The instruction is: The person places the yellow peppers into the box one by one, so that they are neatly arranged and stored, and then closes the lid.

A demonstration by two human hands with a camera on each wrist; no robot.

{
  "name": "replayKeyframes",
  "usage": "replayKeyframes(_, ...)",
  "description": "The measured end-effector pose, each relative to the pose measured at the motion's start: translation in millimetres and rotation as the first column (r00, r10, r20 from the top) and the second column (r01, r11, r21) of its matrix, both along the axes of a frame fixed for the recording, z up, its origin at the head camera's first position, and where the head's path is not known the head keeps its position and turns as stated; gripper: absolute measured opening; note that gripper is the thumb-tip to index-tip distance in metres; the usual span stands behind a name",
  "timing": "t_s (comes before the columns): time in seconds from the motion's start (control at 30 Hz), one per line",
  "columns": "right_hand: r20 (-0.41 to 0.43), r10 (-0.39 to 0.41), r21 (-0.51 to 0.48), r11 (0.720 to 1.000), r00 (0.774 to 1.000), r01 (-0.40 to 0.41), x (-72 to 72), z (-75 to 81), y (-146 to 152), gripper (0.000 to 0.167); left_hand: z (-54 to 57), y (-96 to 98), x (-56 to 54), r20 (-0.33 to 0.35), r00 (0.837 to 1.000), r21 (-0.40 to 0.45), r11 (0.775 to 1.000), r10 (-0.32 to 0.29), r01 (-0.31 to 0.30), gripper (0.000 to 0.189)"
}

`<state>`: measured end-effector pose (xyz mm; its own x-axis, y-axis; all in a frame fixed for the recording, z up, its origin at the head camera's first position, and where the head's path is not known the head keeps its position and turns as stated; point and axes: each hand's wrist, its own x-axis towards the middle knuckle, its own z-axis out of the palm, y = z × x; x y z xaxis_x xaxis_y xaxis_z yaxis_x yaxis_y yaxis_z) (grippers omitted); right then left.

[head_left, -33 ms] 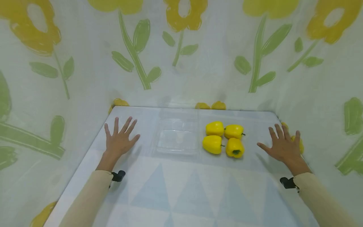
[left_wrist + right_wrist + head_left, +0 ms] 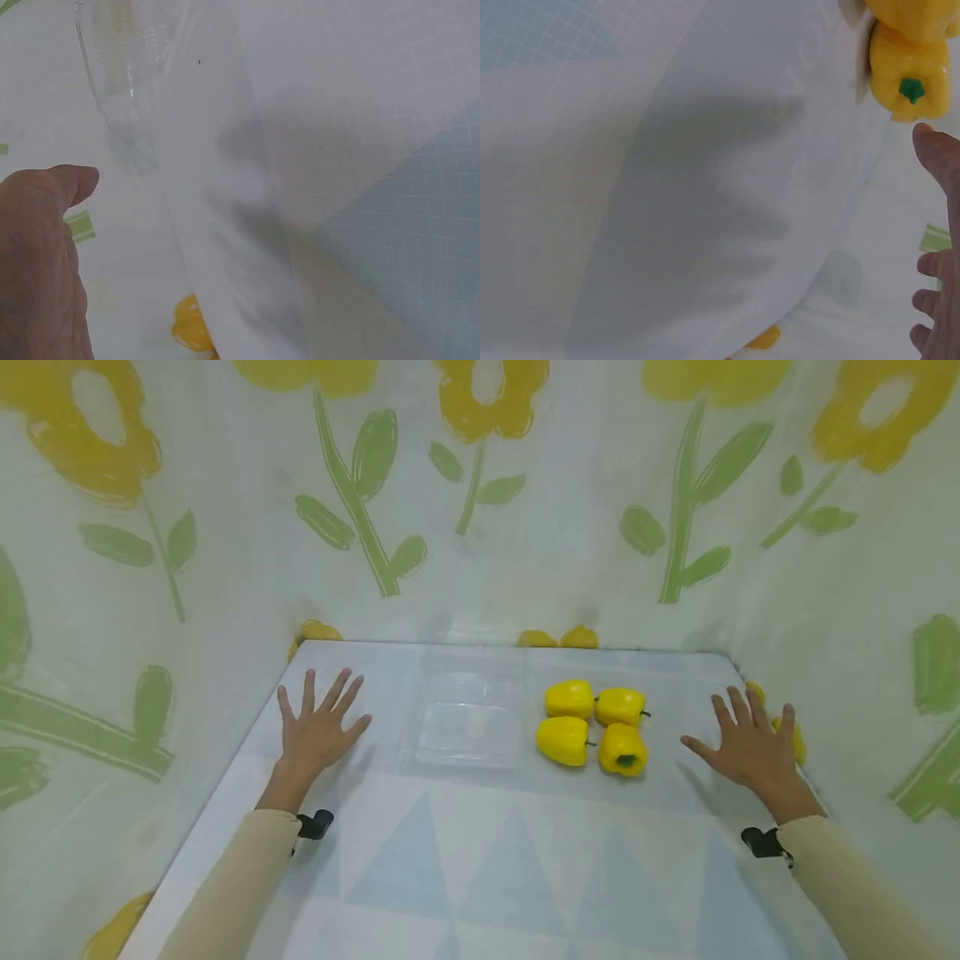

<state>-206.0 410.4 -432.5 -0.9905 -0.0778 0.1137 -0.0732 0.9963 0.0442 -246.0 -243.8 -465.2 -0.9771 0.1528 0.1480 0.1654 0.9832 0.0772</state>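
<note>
Several yellow bell peppers (image 2: 564, 741) with green stems sit grouped right of centre on the table. Left of them stands a clear plastic box (image 2: 471, 732), see-through, with its raised lid part (image 2: 474, 670) behind it. My left hand (image 2: 315, 737), fingers spread and palm down, hovers left of the box over its own shadow. To the right of the peppers, my right hand (image 2: 750, 745) is spread the same way and holds nothing. The right wrist view has the thumb (image 2: 939, 154) just below a pepper (image 2: 909, 75) in the picture, while the left wrist view catches the box's edge (image 2: 124, 82).
The table (image 2: 480, 868) wears a white cloth with pale blue triangles. Behind and beside it hangs a white curtain (image 2: 540, 552) printed with yellow flowers and green leaves. Dark cameras (image 2: 315, 824) are strapped at both wrists, by the beige sleeves (image 2: 232, 885).
</note>
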Motion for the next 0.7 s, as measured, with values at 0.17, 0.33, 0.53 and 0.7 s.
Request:
replayKeyframes(0.17,0.008,0.000,-0.019,1.000,1.000,0.000,3.3,-3.8,-3.6,0.101,-1.6,1.2,1.0,0.009,1.000,0.012,1.000,0.003,-0.003,0.074)
replayKeyframes(0.33,-0.032,0.003,-0.033,0.999,0.999,-0.004,6.2,-2.0,-7.4,0.099,-2.6,4.0,0.2,-0.003,1.000,0.036,0.999,0.012,-0.012,0.075)
replayKeyframes(0.53,-0.088,-0.027,-0.112,0.994,0.996,0.017,13.4,1.6,-11.9,0.095,-5.3,13.4,-2.6,0.006,1.000,0.197,0.980,0.014,-0.015,0.073)
replayKeyframes(0.7,-0.078,-0.070,-0.201,0.978,0.994,0.053,20.6,-2.3,-23.0,0.094,-9.4,20.5,-1.3,0.063,0.998,0.388,0.921,-0.017,-0.009,0.074)
